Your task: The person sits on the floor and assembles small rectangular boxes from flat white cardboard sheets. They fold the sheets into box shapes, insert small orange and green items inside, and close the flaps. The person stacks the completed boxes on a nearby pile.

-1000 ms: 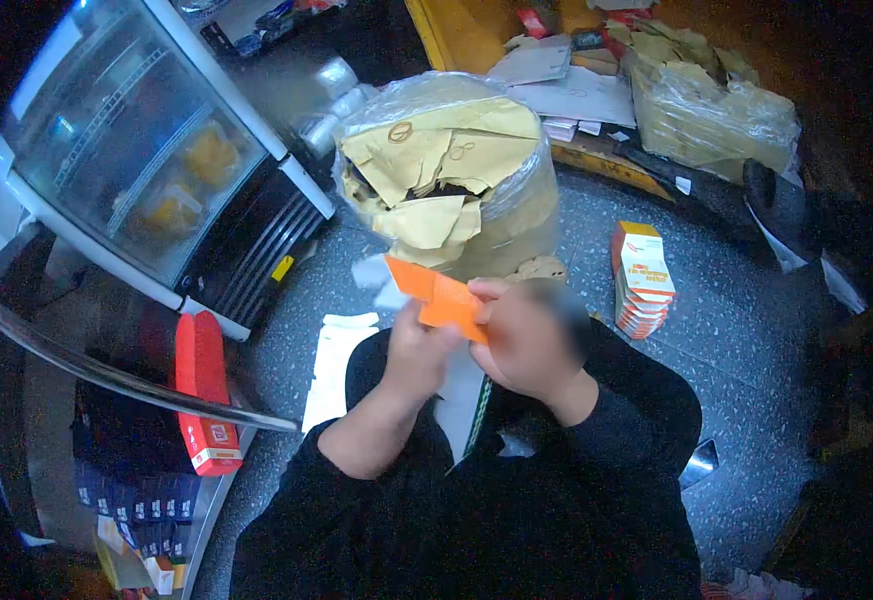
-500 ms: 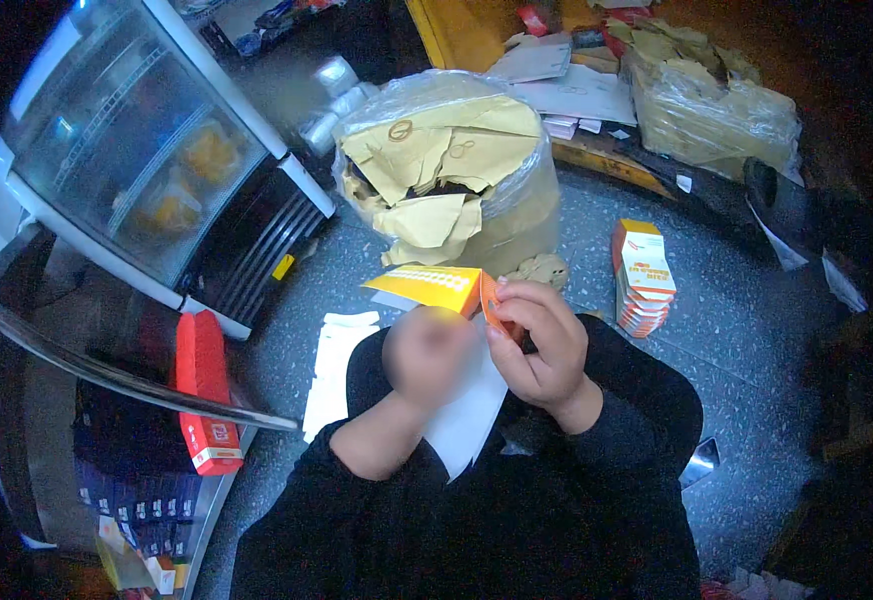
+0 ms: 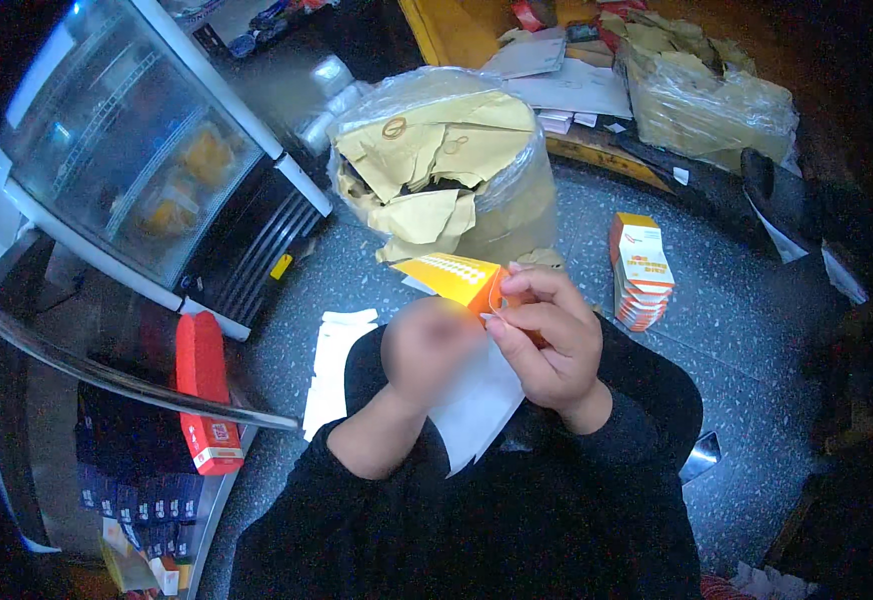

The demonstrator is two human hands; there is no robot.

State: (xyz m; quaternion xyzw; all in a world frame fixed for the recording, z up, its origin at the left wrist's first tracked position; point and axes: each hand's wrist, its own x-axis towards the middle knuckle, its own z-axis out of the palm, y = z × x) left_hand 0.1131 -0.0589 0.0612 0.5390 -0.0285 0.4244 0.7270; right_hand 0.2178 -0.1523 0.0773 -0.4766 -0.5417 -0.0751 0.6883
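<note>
A yellow and orange folding carton (image 3: 452, 276) is held up over my lap, its open end toward the right. My left hand (image 3: 432, 350), partly blurred, is closed around its lower side. With thumb and fingertips, my right hand (image 3: 555, 335) pinches the orange end flap. White sheets (image 3: 477, 400), perhaps unfolded cartons, lie on my lap under both hands. More flat white pieces (image 3: 332, 370) lie on the floor beside my left knee. To the right, a stack of folded orange and white cartons (image 3: 644, 272) stands on the floor.
A big plastic-wrapped brown paper bundle (image 3: 512, 205) stands ahead, rubber bands on top. A glass-door fridge (image 3: 137, 140) and a metal bar (image 3: 137, 375) are at left, near a long red box (image 3: 203, 390). Another wrapped bundle (image 3: 727, 120) sits at the far right.
The carton has shifted slightly right, and its orange end is now squared open. My right hand has moved a little right and down, still pinching the flap.
</note>
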